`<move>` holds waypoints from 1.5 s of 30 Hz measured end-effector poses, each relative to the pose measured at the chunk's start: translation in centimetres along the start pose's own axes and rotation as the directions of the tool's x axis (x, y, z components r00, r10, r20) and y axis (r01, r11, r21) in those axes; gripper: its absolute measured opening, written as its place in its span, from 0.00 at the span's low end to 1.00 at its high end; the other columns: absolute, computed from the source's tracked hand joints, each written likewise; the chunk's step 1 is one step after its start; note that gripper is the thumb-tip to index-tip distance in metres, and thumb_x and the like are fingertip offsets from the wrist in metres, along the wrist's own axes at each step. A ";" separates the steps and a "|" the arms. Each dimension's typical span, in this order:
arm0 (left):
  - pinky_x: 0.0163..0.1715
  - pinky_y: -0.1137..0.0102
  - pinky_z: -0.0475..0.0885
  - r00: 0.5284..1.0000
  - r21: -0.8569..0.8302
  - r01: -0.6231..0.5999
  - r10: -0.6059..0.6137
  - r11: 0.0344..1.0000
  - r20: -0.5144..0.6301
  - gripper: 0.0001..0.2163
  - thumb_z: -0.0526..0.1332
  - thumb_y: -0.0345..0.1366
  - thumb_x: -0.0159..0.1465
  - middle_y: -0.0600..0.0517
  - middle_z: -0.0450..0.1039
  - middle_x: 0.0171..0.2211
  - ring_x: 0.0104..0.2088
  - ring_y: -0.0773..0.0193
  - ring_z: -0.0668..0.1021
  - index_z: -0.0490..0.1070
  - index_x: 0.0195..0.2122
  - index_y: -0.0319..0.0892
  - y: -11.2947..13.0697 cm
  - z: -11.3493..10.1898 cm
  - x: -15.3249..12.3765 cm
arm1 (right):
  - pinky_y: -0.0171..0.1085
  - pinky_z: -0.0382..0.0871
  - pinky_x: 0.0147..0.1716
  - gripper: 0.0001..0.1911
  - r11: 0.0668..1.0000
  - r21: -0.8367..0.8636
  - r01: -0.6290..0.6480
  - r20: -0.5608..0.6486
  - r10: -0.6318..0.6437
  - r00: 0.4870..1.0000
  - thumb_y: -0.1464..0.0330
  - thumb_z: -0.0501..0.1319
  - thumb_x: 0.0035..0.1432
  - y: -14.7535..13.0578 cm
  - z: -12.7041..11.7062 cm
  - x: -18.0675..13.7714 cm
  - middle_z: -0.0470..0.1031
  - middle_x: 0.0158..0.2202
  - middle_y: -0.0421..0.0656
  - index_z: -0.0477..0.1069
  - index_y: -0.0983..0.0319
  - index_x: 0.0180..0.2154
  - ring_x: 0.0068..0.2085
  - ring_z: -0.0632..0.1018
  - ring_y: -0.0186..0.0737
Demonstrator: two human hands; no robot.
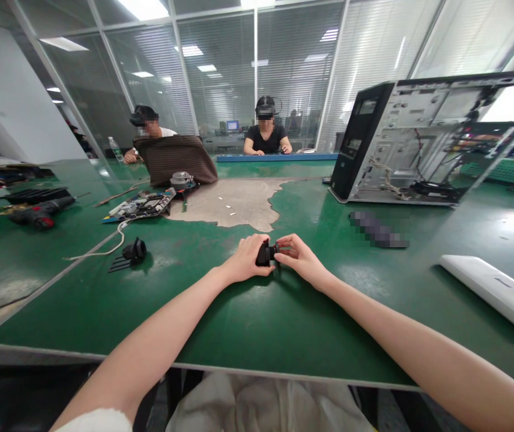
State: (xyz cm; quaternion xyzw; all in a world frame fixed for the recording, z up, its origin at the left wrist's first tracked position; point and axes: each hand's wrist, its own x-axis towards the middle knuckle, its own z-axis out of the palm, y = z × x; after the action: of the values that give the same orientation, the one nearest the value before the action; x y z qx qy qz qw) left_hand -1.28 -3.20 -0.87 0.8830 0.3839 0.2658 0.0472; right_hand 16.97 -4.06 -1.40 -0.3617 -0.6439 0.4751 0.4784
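My left hand (248,258) is closed around a small black part (263,254), boxy in shape, held just above the green table. From the other side my right hand (299,259) pinches the narrow black end of it with thumb and fingertips. Whether this end is a separate piece I cannot tell, and the fingers hide much of it. To the left on the table lies another black part (136,251) with a round head and several thin prongs.
An opened computer case (374,144) stands at the back right. A white flat device (493,291) and a blurred dark object (376,230) lie on the right. Leftward are a circuit board (142,205), a power drill (36,216) and a brown cover (171,159). Two people sit opposite.
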 end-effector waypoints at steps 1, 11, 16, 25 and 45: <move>0.41 0.62 0.60 1.000 -0.008 0.001 -0.001 1.000 0.003 0.25 0.62 0.42 0.50 0.49 0.63 0.42 0.42 0.55 0.67 0.54 0.46 0.44 0.0 0.0 0.0 | 0.44 0.66 0.45 0.17 1.000 -0.016 -0.024 -0.037 0.023 0.999 0.66 0.65 0.44 0.0 -0.2 0.0 0.67 0.37 0.41 0.62 0.60 0.36 0.39 0.73 0.37; 0.41 0.61 0.59 1.000 -0.037 -0.002 0.003 0.999 0.021 0.25 0.61 0.42 0.51 0.48 0.62 0.43 0.43 0.54 0.67 0.54 0.48 0.45 0.2 0.3 0.2 | 0.39 0.68 0.35 0.16 0.990 0.022 -0.139 0.058 0.137 0.989 0.66 0.67 0.39 -0.8 0.5 0.5 0.71 0.28 0.38 0.62 0.61 0.29 0.31 0.74 0.35; 0.41 0.61 0.59 0.999 -0.039 -0.028 0.029 0.999 0.018 0.25 0.61 0.42 0.51 0.48 0.62 0.44 0.42 0.55 0.67 0.53 0.48 0.44 0.3 0.5 0.3 | 0.38 0.68 0.33 0.19 0.984 -0.039 -0.174 0.073 0.176 0.982 0.68 0.67 0.41 -1.1 0.1 0.3 0.72 0.30 0.38 0.65 0.61 0.37 0.30 0.73 0.34; 0.41 0.61 0.59 1.000 -0.056 -0.012 0.012 0.998 0.007 0.24 0.62 0.40 0.51 0.48 0.63 0.43 0.43 0.54 0.67 0.55 0.47 0.45 0.5 0.5 0.2 | 0.41 0.69 0.40 0.12 0.993 -0.121 -0.012 -0.007 0.012 1.000 0.66 0.62 0.48 -0.7 1.2 -1.2 0.73 0.39 0.42 0.67 0.61 0.37 0.38 0.75 0.38; 0.40 0.63 0.60 0.999 -0.016 -0.016 0.016 1.000 -0.030 0.25 0.62 0.41 0.50 0.49 0.63 0.43 0.41 0.56 0.68 0.54 0.46 0.44 0.5 0.7 0.2 | 0.39 0.69 0.38 0.11 0.999 -0.033 -0.021 0.104 0.024 0.994 0.64 0.62 0.48 -1.0 0.1 -0.5 0.70 0.35 0.40 0.63 0.61 0.31 0.37 0.74 0.36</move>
State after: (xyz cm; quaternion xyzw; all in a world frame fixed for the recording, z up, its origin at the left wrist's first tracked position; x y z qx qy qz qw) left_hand -0.46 -3.27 -1.26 0.8817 0.3752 0.2824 0.0467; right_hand 16.98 -4.81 -0.60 -0.3512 -0.6715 0.4884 0.4328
